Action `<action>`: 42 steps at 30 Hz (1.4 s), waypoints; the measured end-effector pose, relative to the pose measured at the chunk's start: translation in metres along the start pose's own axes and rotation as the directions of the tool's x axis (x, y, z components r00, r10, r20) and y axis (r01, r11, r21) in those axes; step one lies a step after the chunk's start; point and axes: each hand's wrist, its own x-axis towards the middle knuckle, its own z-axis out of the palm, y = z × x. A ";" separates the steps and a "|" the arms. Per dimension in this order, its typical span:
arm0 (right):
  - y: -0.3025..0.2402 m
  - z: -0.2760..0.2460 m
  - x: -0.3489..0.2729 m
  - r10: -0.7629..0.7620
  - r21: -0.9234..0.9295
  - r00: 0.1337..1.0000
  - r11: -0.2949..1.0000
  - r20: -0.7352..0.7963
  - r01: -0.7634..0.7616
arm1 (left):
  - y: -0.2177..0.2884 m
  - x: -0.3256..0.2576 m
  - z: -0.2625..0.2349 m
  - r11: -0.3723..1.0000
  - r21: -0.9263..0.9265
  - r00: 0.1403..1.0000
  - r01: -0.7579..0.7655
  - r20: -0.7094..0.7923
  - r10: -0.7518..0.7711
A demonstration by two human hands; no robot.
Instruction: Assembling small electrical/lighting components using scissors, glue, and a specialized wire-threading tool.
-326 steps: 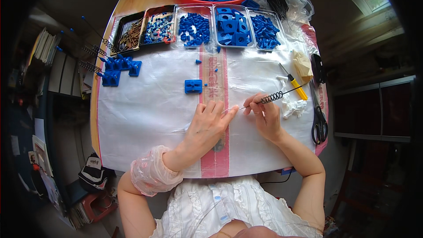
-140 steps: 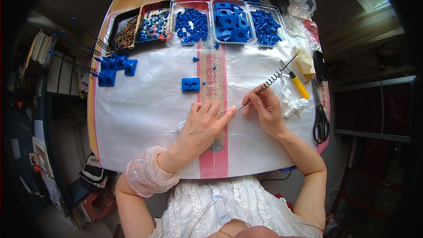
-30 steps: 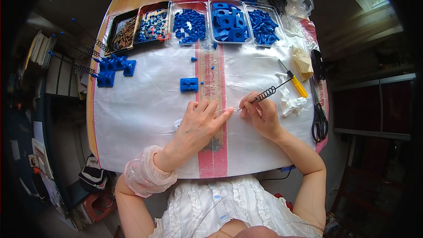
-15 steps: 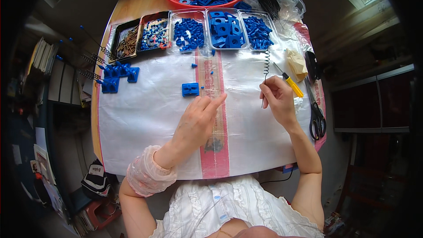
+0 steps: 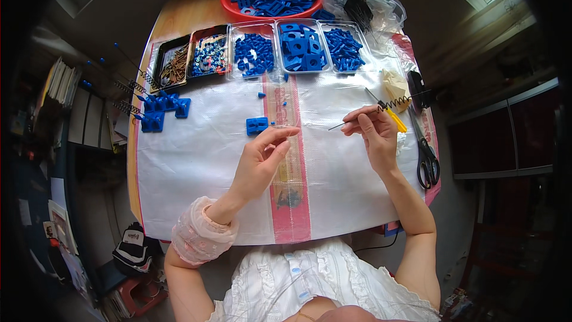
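A thin dark wire rod with a coiled spring section [image 5: 393,105] is pinched in my right hand [image 5: 379,142]. Its straight tip points left and the coil extends right, over a yellow-handled screwdriver [image 5: 397,119]. My left hand [image 5: 255,164] hovers at the pink cloth stripe, thumb and index finger apart with nothing visible between them. Just beyond its knuckles lies a blue plastic base block [image 5: 257,126]. Small blue pieces [image 5: 261,95] are scattered past it. At the far left stand several blue bases [image 5: 153,121] with spring rods attached.
Along the far side sit trays of screws [image 5: 175,68], nuts [image 5: 210,55], small blue parts [image 5: 254,51], blue blocks [image 5: 302,48] and more blue pieces [image 5: 344,49]. Behind them is a red basin [image 5: 225,5]. Black scissors [image 5: 426,164] lie at the right edge, near a plastic bag [image 5: 387,6].
The rod in my right hand has swung from upright to nearly level, its coil now toward the right. My left hand has turned, its thumb now showing apart from the index finger.
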 end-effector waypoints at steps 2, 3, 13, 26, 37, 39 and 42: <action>0.001 0.002 -0.003 0.042 0.082 0.999 0.996 0.023 -0.044 | 0.000 0.000 0.002 1.000 -0.028 0.999 0.010 0.033 -0.009; 0.001 0.004 -0.005 0.059 0.109 0.998 0.992 0.038 -0.063 | 0.000 -0.001 0.002 1.000 -0.025 0.999 0.008 0.037 -0.007; -0.013 0.007 -0.010 -0.065 0.011 0.995 0.998 0.074 0.064 | 0.003 -0.002 0.003 0.988 -0.137 0.996 0.077 0.056 -0.070; -0.015 -0.072 -0.029 -0.113 -0.747 0.978 0.662 -0.177 -0.059 | 0.007 -0.005 0.005 0.977 -0.210 0.997 0.043 0.064 -0.030; -0.012 -0.060 -0.031 0.040 -0.649 0.981 0.745 -0.191 -0.156 | 0.006 -0.006 0.004 0.982 -0.178 0.993 0.069 0.105 -0.050; -0.019 -0.046 -0.028 0.025 -0.534 0.992 0.841 -0.122 -0.086 | 0.005 -0.005 0.004 0.981 -0.176 0.991 0.085 0.119 -0.065; -0.037 -0.008 -0.024 -0.008 -0.336 0.999 0.942 0.036 0.020 | 0.002 -0.006 0.004 0.979 -0.174 0.987 0.106 0.135 -0.083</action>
